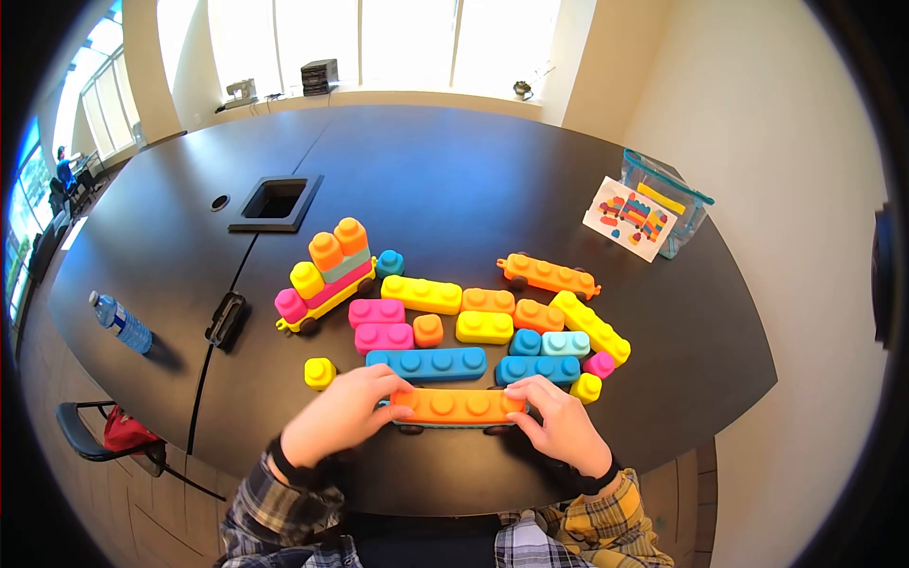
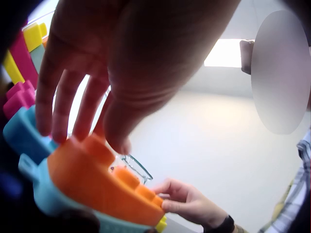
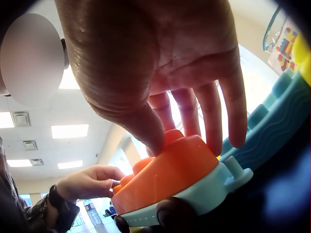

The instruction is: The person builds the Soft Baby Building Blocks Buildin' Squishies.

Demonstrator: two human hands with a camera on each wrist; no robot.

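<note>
A long orange four-stud block (image 1: 454, 406) sits on a light blue wheeled base (image 2: 43, 187) close to my body. My left hand (image 1: 346, 407) pinches the block's left end, its thumb on the near side and fingers on the far side. At the right end, the thumb and fingers of my right hand (image 1: 563, 421) pinch the same block around its end stud. Black wheels (image 3: 177, 213) show under the base. Just beyond the hands lie two long blue blocks, one on the left (image 1: 426, 363) and one on the right (image 1: 537, 370).
Several yellow, pink, orange and blue blocks lie farther back. A loaded yellow wheeled car (image 1: 343, 295) stands at left, an orange wheeled base (image 1: 549, 275) at right. A picture card (image 1: 629, 219) leans on a clear bag (image 1: 696, 213). A water bottle (image 1: 121, 323) stands far left.
</note>
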